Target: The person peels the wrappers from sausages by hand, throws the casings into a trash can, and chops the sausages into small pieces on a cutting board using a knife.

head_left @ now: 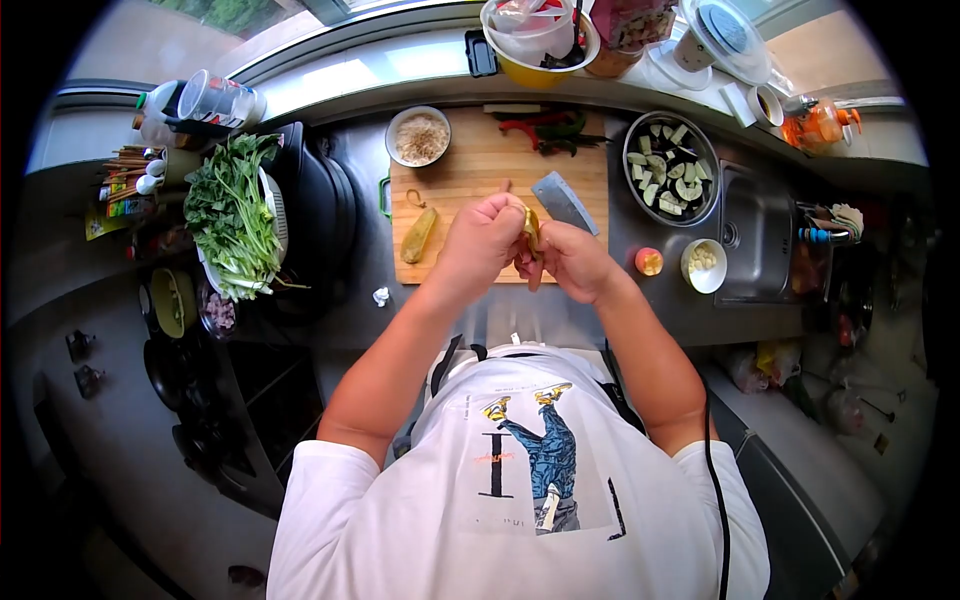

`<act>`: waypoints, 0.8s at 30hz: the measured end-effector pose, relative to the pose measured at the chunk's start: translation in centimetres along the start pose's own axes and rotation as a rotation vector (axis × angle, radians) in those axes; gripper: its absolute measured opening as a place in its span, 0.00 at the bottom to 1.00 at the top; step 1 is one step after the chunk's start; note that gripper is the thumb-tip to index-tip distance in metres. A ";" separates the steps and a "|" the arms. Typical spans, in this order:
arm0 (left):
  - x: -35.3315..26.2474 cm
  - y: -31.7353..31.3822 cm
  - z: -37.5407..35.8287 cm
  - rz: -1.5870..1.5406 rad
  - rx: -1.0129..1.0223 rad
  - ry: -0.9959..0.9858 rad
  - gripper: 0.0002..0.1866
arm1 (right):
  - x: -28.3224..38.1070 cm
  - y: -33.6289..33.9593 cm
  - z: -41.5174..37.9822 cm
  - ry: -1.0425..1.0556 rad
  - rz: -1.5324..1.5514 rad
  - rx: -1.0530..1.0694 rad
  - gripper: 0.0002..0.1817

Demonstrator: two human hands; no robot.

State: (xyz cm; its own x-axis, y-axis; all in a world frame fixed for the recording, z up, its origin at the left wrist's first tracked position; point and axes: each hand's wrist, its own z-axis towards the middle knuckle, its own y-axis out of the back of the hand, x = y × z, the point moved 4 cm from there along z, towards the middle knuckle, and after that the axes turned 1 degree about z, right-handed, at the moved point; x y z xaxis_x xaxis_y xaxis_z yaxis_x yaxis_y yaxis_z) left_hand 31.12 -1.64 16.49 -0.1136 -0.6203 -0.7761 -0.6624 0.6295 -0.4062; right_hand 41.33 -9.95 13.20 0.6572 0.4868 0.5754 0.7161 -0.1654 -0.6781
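Observation:
Both my hands meet over the front of the wooden cutting board (462,185). My left hand (483,237) has its fingers closed on a yellowish-green, pickle-like vegetable (532,228). My right hand (578,262) grips the same vegetable from the other side; fingers hide much of it. A similar yellow-green piece (419,236) lies on the board to the left, with a small brown loop (416,198) above it. Just beyond my right hand, a cleaver (566,203) rests flat on the board.
Along the board's back are a bowl of pale shredded food (420,137) and red and green peppers (545,130). To the right stand a steel basin of cut pieces (672,168), a small white bowl (704,266) and a sink (755,245). Leafy greens (235,215) fill a basket at left.

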 end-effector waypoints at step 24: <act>2.2 4.2 -2.5 -0.101 -0.279 -0.141 0.10 | -2.5 -1.1 2.7 -0.264 -0.309 -0.141 0.12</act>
State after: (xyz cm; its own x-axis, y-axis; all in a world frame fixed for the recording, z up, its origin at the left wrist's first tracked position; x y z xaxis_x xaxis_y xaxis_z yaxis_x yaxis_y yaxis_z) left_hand 26.27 -1.50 14.31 0.0540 -0.5900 -0.8056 -0.8446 0.4034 -0.3520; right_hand 38.29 -8.63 11.25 0.3372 0.7317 0.5923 0.9071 -0.0840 -0.4125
